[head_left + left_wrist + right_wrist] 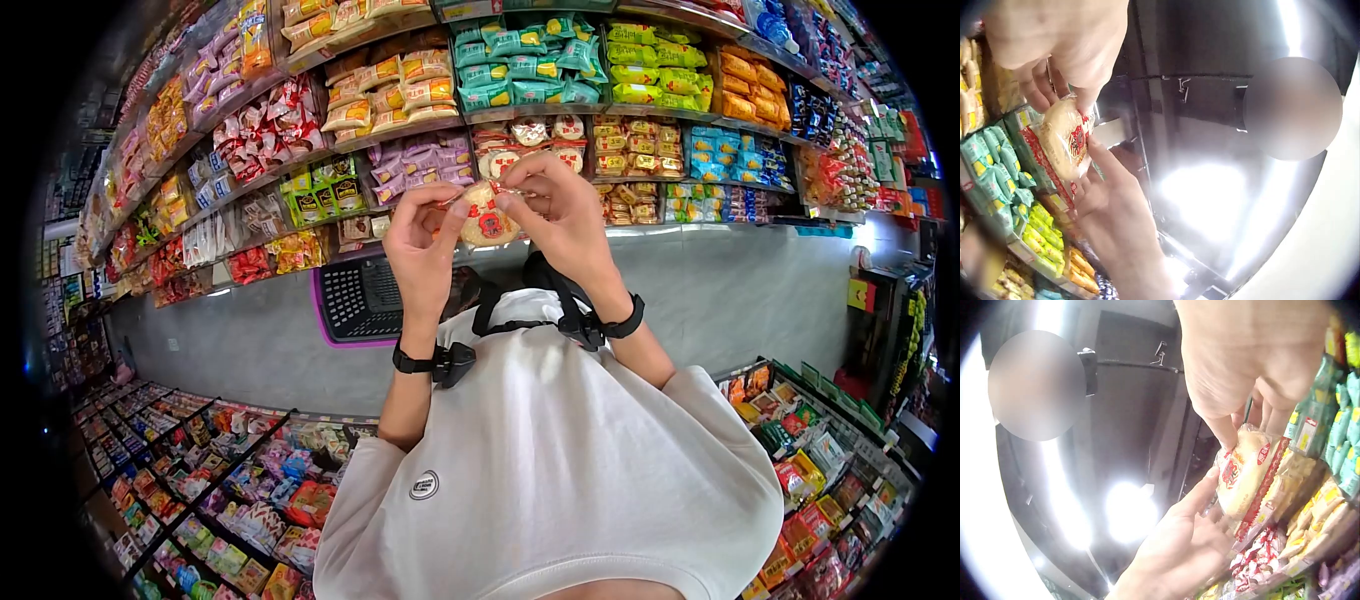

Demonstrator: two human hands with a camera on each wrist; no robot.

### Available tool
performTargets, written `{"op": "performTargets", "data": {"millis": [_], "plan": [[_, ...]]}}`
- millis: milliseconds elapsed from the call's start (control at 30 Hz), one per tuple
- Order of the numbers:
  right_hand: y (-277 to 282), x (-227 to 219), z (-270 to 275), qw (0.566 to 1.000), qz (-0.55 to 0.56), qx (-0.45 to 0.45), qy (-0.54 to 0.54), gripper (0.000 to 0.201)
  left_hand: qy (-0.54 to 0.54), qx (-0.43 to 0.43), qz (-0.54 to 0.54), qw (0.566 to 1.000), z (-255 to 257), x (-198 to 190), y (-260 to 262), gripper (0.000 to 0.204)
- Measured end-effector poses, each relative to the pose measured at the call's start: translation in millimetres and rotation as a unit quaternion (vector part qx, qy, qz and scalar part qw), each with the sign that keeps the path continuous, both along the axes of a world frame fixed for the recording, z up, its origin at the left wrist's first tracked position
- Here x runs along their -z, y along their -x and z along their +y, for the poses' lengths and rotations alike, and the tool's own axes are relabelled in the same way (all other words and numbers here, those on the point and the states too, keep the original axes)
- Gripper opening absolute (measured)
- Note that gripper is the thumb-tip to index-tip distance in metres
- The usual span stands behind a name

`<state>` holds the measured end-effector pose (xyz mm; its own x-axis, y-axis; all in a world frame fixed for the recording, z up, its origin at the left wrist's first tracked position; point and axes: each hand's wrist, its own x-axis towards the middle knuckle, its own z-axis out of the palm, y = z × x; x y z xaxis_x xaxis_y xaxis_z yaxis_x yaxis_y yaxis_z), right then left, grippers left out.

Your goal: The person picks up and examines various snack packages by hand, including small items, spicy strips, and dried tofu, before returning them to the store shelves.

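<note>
Both hands hold a round, pale wrapped cake [489, 224] up in front of the shelves. Its clear wrapper carries a red print on the front and red bands along the edges. My left hand [421, 245] pinches the left side, thumb on the front face. On the right side my right hand [566, 217] grips it the same way, its thumb close to the red print. In the left wrist view the wrapped cake [1065, 139] sits between the two hands; the right wrist view shows the wrapper's red edge band [1264, 487].
Tiered shelves ahead hold teal packets [525, 65], lime-green packets [655, 65] and similar wrapped rounds [500, 160]. A black basket with a purple rim [322, 310] stands on the grey floor [250, 345]. Behind are low bins of packaged snacks [250, 480].
</note>
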<state>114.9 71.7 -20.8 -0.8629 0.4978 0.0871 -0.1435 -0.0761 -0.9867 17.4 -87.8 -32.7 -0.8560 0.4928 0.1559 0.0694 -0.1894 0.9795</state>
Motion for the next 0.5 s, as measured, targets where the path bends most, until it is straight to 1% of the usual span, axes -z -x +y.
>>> {"op": "performTargets", "data": {"millis": [33,67,133,167,233,267,333,500], "plan": [[0.3,2.6,2.8,1.000,0.008,0.002,-0.011,0.022,0.017,-0.013,0.035,0.999,3.7,-2.4,-0.5,0.017],[1.0,4.9,4.9,1.000,0.010,0.002,-0.009,0.022,0.019,-0.014,0.036,0.999,5.7,-6.6,-0.9,0.017],[3.7,7.7,9.4,1.000,0.010,0.005,-0.009,0.022,0.117,-0.039,0.124,0.985,8.7,-15.5,-1.5,0.016],[5.2,8.1,11.7,1.000,0.012,0.004,-0.008,0.022,0.118,-0.040,0.126,0.984,10.1,-15.7,-0.8,0.016],[7.0,8.8,16.3,1.000,0.003,0.000,-0.010,0.022,0.113,-0.033,0.072,0.990,12.2,-14.5,0.0,0.017],[7.6,8.4,18.3,1.000,0.003,-0.003,-0.009,0.022,0.114,-0.036,0.072,0.990,12.4,-11.4,1.0,0.017],[9.5,7.1,22.1,1.000,-0.003,-0.020,-0.011,0.021,0.090,-0.029,0.048,0.994,12.8,-4.7,4.8,0.019],[15.5,12.6,29.3,0.999,-0.011,-0.039,-0.030,0.021,0.124,-0.043,0.068,0.989,14.5,-4.9,5.4,0.019]]}}
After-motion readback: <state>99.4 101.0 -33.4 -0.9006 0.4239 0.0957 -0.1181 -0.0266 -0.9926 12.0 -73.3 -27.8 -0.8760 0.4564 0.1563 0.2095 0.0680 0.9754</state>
